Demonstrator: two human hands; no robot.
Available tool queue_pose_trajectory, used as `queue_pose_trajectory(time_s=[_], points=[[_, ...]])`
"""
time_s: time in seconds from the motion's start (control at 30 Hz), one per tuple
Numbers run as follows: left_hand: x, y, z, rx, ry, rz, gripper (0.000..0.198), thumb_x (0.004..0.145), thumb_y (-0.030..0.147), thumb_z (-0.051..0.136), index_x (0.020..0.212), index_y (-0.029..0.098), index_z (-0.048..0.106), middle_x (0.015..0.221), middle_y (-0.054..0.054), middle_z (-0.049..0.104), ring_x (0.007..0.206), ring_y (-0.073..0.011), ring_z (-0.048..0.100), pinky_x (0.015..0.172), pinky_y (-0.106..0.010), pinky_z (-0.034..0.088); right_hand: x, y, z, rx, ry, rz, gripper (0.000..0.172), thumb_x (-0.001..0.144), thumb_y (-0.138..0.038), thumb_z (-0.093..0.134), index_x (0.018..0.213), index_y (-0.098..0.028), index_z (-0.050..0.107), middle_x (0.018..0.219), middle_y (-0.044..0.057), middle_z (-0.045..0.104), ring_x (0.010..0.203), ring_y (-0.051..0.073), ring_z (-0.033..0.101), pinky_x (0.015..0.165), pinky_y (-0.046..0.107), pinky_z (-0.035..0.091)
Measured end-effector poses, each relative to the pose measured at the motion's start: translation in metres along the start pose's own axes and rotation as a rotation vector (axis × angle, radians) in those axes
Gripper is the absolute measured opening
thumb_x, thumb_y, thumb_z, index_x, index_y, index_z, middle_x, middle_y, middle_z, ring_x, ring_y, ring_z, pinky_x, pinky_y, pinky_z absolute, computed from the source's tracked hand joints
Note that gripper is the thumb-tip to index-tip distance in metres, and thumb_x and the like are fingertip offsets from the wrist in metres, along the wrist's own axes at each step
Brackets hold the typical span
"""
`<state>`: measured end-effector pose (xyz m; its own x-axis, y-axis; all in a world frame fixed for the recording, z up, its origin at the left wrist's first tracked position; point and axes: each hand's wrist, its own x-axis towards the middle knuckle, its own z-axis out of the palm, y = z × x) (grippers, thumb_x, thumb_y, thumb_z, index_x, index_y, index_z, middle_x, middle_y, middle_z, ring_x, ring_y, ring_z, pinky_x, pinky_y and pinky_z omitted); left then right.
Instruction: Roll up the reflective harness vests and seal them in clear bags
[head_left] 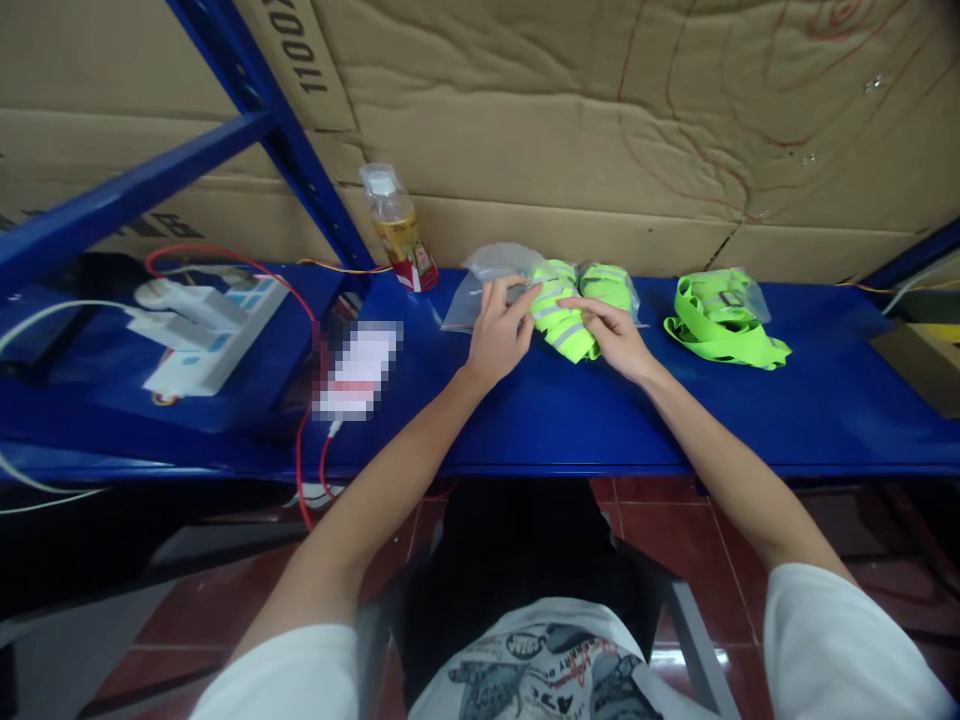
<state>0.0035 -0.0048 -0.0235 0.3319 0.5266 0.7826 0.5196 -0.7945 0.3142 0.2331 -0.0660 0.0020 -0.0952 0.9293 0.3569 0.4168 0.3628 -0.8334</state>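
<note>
On the blue shelf, a bundle of neon yellow-green reflective strap [564, 325] with silver stripes lies between my two hands. My left hand [501, 328] holds its left side, fingers bent and the index finger reaching onto the strap. From the right, my right hand [616, 338] grips the bundle, with index finger and thumb against it. Behind my left hand lies a clear plastic bag [499, 262], partly covered by the fingers. A second wrapped neon bundle [606, 287] in clear plastic sits just behind my right hand. Farther right rests a looser neon strap [724, 320] with a buckle and some clear plastic.
A drink bottle [401, 235] stands at the back against the cardboard [510, 130]. Left of my arms are a blurred-out phone [358, 370] on a red cable and a white power strip [217, 335] with plugs. Blue metal posts [300, 160] frame the shelf.
</note>
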Motion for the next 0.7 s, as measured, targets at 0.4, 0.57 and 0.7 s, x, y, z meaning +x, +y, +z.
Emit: queue_pose_trajectory(time_s=[0.4,0.57,0.7], points=[[0.0,0.006,0.005,-0.246,-0.034,0.041,0.039,0.114,0.029,0.042,0.14,0.033,0.072,0.107,-0.006,0.049,0.096,-0.0168,0.06,0.087,-0.033,0.059,-0.001,0.018,0.017,0.345,0.112,0.093,0.085,0.088,-0.073,0.076,0.157,-0.039,0.039,0.113,0.004,0.073,0.1,0.025,0.073,0.092,0.047,0.064],[0.002,0.008,0.0,-0.301,-0.108,0.067,0.041,0.112,0.025,0.042,0.144,0.033,0.068,0.114,-0.007,0.051,0.105,-0.0182,0.062,0.093,-0.036,0.059,0.002,0.017,0.019,0.438,0.114,0.141,0.087,0.088,-0.069,0.079,0.156,-0.022,0.053,0.135,0.014,0.074,0.129,0.033,0.069,0.114,0.056,0.058],[0.002,0.009,-0.003,-0.349,-0.065,0.106,0.038,0.112,0.026,0.046,0.142,0.031,0.069,0.119,-0.007,0.051,0.1,-0.0161,0.062,0.091,-0.034,0.059,0.001,0.009,0.023,0.477,0.155,0.134,0.071,0.086,-0.068,0.081,0.139,-0.024,0.067,0.134,0.011,0.075,0.128,0.031,0.069,0.113,0.054,0.059]])
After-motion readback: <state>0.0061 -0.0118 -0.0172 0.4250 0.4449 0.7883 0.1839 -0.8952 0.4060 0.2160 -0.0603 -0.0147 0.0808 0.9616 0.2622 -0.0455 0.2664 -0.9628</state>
